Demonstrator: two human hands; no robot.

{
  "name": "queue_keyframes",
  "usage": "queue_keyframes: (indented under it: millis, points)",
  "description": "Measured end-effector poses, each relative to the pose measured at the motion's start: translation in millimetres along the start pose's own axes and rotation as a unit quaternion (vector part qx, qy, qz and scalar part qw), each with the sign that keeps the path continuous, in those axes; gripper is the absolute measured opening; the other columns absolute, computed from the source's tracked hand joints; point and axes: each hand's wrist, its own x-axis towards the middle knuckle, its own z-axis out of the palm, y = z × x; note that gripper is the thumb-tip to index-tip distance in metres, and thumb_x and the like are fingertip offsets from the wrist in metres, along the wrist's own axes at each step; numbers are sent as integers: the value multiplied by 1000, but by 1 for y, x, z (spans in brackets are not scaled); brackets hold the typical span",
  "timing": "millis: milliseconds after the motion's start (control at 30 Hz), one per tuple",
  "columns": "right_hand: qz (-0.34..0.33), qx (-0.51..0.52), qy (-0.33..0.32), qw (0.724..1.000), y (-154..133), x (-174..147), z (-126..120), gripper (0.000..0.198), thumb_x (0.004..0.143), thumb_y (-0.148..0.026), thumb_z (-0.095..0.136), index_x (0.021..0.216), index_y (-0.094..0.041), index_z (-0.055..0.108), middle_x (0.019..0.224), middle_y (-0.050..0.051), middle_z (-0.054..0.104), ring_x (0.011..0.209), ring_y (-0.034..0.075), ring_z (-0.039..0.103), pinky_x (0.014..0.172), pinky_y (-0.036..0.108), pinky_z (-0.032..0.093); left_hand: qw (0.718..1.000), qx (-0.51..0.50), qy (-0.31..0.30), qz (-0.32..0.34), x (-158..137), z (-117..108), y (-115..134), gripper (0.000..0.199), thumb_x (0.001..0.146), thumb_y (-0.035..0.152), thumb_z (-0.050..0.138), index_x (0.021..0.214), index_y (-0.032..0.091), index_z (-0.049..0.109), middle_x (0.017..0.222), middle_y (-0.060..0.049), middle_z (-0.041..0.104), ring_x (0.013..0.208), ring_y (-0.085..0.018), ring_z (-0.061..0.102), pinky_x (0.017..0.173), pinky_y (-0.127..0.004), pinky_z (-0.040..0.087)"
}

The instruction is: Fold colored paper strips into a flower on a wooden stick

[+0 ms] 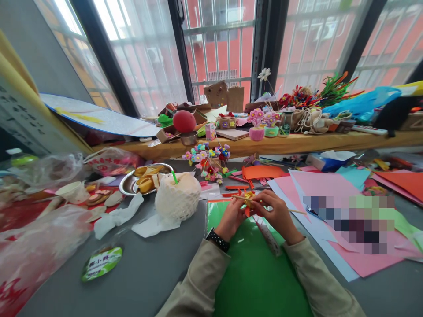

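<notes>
Left hand (230, 216) and right hand (276, 212) fingertips pinch an orange-yellow craft piece (249, 197); at eight o'clock, an oval green Chinese-lettered label (102, 264) lies on grey tabletop (155, 264).

Near, at centre: one left hand (233, 216), one right hand (274, 211), one thin stick (297, 212), one wristwatch (218, 241). Left: one round label (102, 264), one white net-wrapped object (178, 198), one green straw (174, 177), one metal dish (124, 186). Far: one red ball (184, 121), one metal bowl (189, 138), two flower pots (257, 134).
</notes>
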Motion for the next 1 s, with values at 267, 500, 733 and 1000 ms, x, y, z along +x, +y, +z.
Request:
queue_keyframes:
  millis: [267, 500, 733, 1000]
  points:
    - [31, 25, 5, 999, 2, 0, -1, 9, 74, -25, 54, 71, -17, 58, 73, 2, 49, 63, 12, 49, 54, 23, 42, 999, -42, 4, -15, 3, -2, -1, 24, 74, 36, 49, 85, 14, 54, 83, -5, 58, 64, -12, 57, 62, -25, 46]
    - [61, 64, 8, 996, 4, 1, -2, 14, 74, -29, 54, 67, -17, 56, 73, 2, 47, 61, 12, 49, 51, 22, 41, 996, -69, -46, -12, -3, 3, 6, 47, 72, 55, 38, 88, 14, 54, 84, -6, 57, 68, -13, 57, 67, -28, 46]
    - [45, 34, 1, 998, 2, 1, -3, 11, 75, -27, 52, 71, -18, 57, 71, 1, 47, 57, 10, 45, 48, 22, 36, 994, -91, -56, -26, -2, 0, 7, 45, 72, 54, 41, 90, 14, 53, 82, -6, 56, 67, -12, 55, 66, -26, 45]
    - [48, 34, 10, 998, 0, 0, -2, 13, 77, -27, 49, 71, -18, 55, 67, 0, 47, 57, 10, 45, 50, 22, 34, 996, -72, -35, -39, -3, 2, 7, 30, 75, 41, 46, 85, 14, 54, 83, -4, 56, 66, -12, 56, 71, -32, 46]
